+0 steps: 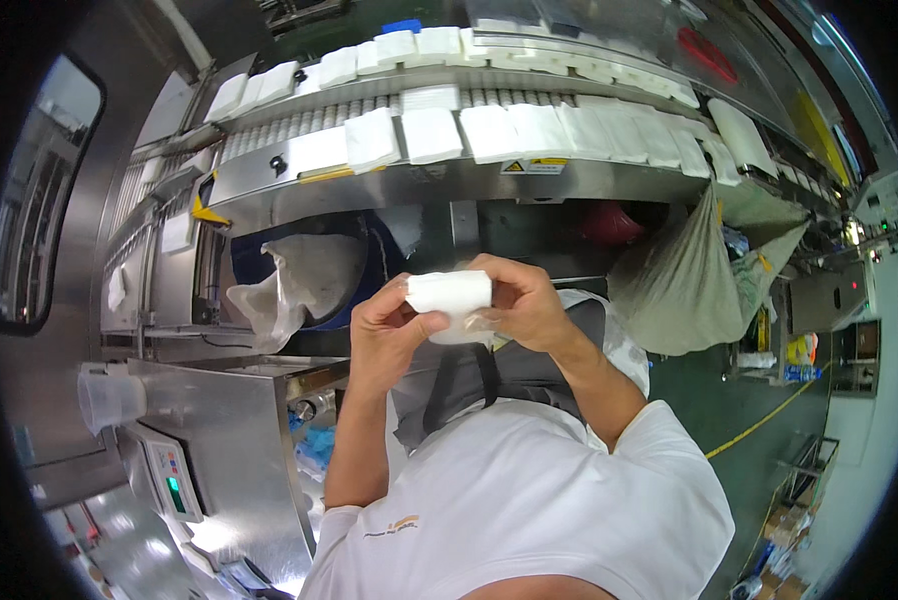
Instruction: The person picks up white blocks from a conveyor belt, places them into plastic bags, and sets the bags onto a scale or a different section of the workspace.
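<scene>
In front of my chest I hold a white folded tissue pack [449,290] between both hands. Clear film shows at its lower right side, by the right fingertips. My left hand [387,330] is closed on the pack's left end, its thumb under the front face. My right hand [525,303] pinches the right end, fingers curled behind it. Beyond my hands, several more white tissue packs [432,134] lie along the steel ledge of a roller conveyor.
Past the ledge runs the roller conveyor [281,135] with further packs behind. A pale cloth sack [684,285] hangs at right; a white bag [314,275] lines a blue bin at left. Nearer left are a steel cabinet [219,425], a clear plastic jug [111,398] and a digital scale [169,475].
</scene>
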Available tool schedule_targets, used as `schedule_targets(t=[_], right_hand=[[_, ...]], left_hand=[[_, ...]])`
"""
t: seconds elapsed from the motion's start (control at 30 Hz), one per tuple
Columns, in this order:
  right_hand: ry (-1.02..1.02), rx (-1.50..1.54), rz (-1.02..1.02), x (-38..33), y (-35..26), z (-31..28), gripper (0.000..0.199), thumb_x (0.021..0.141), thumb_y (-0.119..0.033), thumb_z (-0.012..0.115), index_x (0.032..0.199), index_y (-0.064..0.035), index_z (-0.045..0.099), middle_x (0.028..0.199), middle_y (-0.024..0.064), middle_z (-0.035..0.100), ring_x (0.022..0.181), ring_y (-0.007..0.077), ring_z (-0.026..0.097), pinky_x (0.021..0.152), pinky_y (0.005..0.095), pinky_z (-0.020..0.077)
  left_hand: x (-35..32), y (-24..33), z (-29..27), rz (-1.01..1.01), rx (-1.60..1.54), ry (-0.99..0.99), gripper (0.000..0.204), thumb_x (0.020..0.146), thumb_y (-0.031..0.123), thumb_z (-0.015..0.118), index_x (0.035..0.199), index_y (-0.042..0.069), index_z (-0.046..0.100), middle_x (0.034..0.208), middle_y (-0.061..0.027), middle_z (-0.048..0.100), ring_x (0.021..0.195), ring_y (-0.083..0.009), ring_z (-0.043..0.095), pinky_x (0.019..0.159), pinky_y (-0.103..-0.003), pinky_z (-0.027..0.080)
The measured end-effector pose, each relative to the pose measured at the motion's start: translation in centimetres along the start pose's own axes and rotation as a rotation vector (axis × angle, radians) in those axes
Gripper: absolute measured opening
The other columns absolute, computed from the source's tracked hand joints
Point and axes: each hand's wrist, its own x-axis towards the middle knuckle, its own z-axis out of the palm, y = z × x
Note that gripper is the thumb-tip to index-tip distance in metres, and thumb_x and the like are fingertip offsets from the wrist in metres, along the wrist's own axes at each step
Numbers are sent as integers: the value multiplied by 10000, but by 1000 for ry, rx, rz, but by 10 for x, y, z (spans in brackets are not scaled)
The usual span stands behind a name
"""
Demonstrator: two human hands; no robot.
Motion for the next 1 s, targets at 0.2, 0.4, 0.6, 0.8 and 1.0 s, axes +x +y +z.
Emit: schedule_targets(t=[0.2, 0.4, 0.6, 0.8, 1.0], right_hand=[[-9, -198, -127, 1, -6, 0, 398, 886, -2, 789, 1253, 9, 636, 1192, 84, 619, 1107, 169, 637, 1011, 346, 521], [22, -77, 148, 9, -32, -3, 344, 933, 0, 704, 1265, 18, 615, 1243, 82, 648, 1134, 150, 644, 982, 321, 535], [207, -123, 94, 5, -23, -4, 289, 966, -3, 680, 1247, 32, 621, 1150, 76, 690, 1041, 124, 671, 927, 291, 549], [302, -327, 30, -9, -24, 3, 282, 958, -8, 696, 1229, 0, 617, 1077, 50, 676, 994, 111, 662, 897, 291, 554], [129, -55, 173, -18, -32, -8, 404, 927, -5, 736, 1293, 3, 566, 1164, 85, 659, 1084, 142, 638, 970, 317, 532]], left_hand=[[0, 7, 12, 174, 145, 32, 306, 867, 1, 816, 1165, -11, 751, 1048, -40, 674, 950, -116, 630, 821, -263, 500], [-3, 11, 13, -123, 46, 29, 310, 930, 26, 761, 1230, -31, 708, 1201, -74, 677, 1071, -117, 645, 898, -252, 522], [-5, 2, 28, -80, -2, 60, 557, 839, 91, 863, 1321, -28, 611, 1191, -88, 713, 1031, -149, 687, 923, -299, 550], [-3, -10, 34, -131, 70, 71, 540, 797, -27, 828, 1289, -39, 607, 1153, -99, 728, 1041, -163, 703, 940, -318, 557], [-8, -7, 27, -182, 44, -37, 483, 761, -42, 845, 1192, -3, 631, 1089, -72, 736, 987, -142, 701, 904, -301, 549]])
